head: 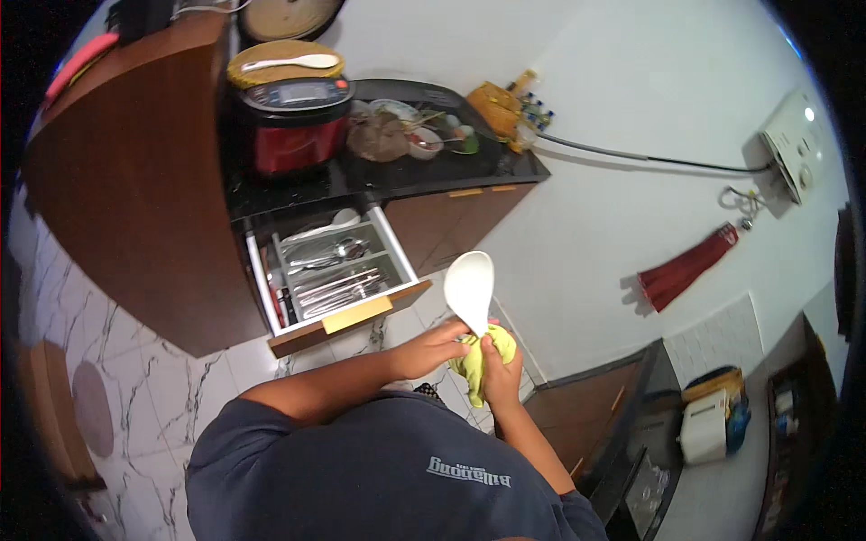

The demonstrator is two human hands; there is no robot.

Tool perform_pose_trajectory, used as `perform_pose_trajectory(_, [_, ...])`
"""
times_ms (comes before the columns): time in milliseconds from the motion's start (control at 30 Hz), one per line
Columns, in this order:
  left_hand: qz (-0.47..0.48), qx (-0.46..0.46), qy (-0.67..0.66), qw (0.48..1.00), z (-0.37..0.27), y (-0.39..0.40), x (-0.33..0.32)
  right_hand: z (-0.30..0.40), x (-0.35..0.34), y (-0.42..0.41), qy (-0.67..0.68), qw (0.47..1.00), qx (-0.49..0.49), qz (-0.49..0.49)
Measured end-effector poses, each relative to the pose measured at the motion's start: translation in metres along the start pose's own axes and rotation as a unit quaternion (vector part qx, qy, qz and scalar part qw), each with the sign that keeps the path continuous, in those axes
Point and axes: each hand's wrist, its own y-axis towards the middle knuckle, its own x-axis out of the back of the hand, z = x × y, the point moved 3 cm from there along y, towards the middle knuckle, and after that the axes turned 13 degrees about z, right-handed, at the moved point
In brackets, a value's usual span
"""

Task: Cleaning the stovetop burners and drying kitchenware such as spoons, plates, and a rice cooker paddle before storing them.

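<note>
A large white serving spoon [469, 289] points bowl-up in front of my body. Its handle runs down into a crumpled yellow-green cloth [475, 385]. My left hand [427, 351] holds the spoon near its neck, with the fingers going behind it and the thumb beside the cloth. Around the lower handle, my right hand [502, 379] grips the cloth, thumb on top. Ahead and to the left, a cutlery drawer [411, 270] is pulled out. Metal cutlery [342, 291] lies in its compartments, with a white ladle [345, 218] at the back.
Above the drawer is a black countertop [433, 172] bearing a red-and-black rice cooker [298, 145] with a white rice paddle [291, 63] on top. Dishes [385, 135] stand beside it. A tall brown cabinet [128, 182] flanks the drawer. A red towel [687, 267] hangs on the right wall.
</note>
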Motion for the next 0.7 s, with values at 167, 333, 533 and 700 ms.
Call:
perform_pose_trajectory(167, [-0.088,0.039,-0.321,0.942,0.019,0.002,-0.011,-0.007,-0.016,0.004,-0.021,0.998,-0.011,0.057])
perform_pose_trajectory(333, [-0.228,0.012,-0.293,0.929,0.019,-0.006,0.009,-0.002,-0.030,0.012,-0.137,0.984,-0.054,0.099])
perform_pose_trajectory(533, [-0.374,-0.075,-0.273,0.883,0.014,-0.047,0.124,-0.029,-0.019,0.010,-0.180,0.963,-0.100,0.174])
perform_pose_trajectory(700, [-0.412,0.255,0.345,0.804,0.019,-0.113,0.202,-0.051,0.011,-0.007,-0.097,0.975,-0.145,0.141])
